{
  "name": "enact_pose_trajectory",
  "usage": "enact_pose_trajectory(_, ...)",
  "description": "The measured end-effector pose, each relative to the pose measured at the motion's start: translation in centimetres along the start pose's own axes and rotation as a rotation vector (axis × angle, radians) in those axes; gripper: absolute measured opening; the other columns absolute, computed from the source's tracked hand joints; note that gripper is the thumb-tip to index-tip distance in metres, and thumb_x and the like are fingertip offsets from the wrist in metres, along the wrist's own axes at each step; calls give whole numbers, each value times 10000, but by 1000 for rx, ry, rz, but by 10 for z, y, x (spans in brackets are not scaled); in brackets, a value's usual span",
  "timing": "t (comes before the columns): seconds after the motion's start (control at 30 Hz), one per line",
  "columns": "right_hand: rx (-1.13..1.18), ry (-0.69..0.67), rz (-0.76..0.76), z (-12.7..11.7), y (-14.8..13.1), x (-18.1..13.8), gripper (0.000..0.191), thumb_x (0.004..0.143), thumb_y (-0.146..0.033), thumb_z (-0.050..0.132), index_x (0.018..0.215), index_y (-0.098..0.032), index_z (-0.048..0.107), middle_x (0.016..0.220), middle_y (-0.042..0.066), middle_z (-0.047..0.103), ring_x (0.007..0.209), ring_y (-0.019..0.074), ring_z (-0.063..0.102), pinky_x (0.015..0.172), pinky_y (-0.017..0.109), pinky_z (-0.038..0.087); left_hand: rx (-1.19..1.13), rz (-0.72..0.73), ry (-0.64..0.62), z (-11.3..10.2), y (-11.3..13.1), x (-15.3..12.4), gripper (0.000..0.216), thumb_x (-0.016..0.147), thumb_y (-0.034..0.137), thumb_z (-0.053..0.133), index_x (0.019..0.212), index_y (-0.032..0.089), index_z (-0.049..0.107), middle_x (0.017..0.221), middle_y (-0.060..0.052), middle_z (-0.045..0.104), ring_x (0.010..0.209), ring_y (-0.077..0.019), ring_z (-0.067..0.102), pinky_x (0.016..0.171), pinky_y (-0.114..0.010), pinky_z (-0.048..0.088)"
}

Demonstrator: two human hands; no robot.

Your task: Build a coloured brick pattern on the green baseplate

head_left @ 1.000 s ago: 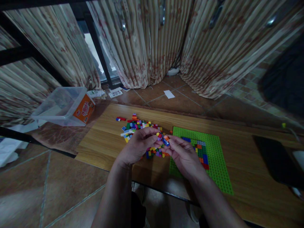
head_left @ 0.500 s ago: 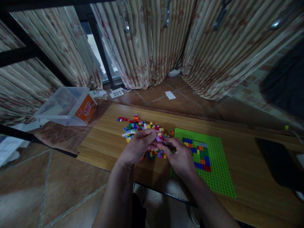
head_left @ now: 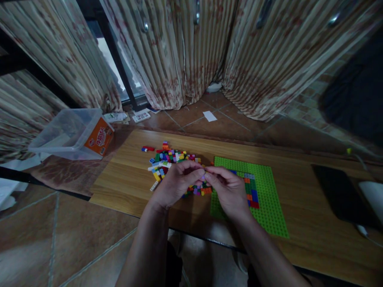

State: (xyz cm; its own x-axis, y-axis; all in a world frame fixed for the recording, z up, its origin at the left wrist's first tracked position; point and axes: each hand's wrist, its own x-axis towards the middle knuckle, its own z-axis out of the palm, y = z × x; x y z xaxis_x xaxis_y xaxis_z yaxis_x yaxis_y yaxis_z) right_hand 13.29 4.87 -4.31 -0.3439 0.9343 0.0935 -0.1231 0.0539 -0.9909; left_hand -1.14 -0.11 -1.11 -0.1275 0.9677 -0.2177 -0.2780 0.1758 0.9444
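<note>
My left hand [head_left: 175, 184] and my right hand [head_left: 228, 190] meet above the wooden table [head_left: 299, 187], fingertips pinched together on a small clump of bricks [head_left: 203, 177] that is mostly hidden by the fingers. Under and behind the hands lies a pile of loose coloured bricks [head_left: 170, 159]. To the right sits a green baseplate [head_left: 266, 207] with a patch of blue, red, orange and green bricks [head_left: 251, 191] pressed onto it, partly covered by my right hand.
A clear plastic tub with an orange label [head_left: 74, 133] stands on the floor at the left. A dark flat object [head_left: 341, 195] and a white thing [head_left: 372, 195] lie at the table's right end. Curtains hang behind; papers lie on the tiled floor.
Both hands stayed together over the pile; the fingers closed tighter on the small bricks, which show less now. The camera view shifted slightly.
</note>
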Motion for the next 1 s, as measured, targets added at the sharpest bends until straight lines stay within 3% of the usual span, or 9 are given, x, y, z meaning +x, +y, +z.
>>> enact_pose_trajectory(0.3, 96, -41, 37, -2, -9, -1, 113, 731, -331, 776, 807, -248, 769, 722, -9, 748, 629, 144, 675, 607, 277, 571, 40, 73, -55, 0, 2, -3, 283, 693, 314, 851, 874, 130, 736, 796, -39, 738, 723, -138, 670, 713, -256, 548)
enact_pose_trajectory(0.5, 68, -12, 24, -1, -7, -3, 157, 734, -360, 781, 815, -228, 755, 707, 0, 746, 636, 160, 692, 626, 294, 587, 48, 81, -10, 2, -2, -2, 296, 682, 344, 858, 862, 133, 757, 743, -27, 723, 685, -130, 661, 715, -260, 555)
enact_pose_trajectory(0.87, 247, 79, 152, 7, 11, 4, 261, 671, -418, 822, 833, -224, 757, 778, 16, 769, 651, 175, 711, 698, 373, 616, -129, -29, 55, -1, -4, -1, 366, 668, 321, 867, 950, 119, 749, 820, -62, 751, 731, -145, 705, 757, -269, 572)
enact_pose_trajectory(1.0, 229, 76, 190, 15, 16, 7, 244, 683, -392, 812, 848, -221, 759, 772, 9, 760, 679, 168, 710, 712, 354, 602, -170, -94, 122, -3, -6, 3, 257, 723, 230, 816, 924, 99, 725, 761, -57, 738, 710, -127, 699, 749, -243, 567)
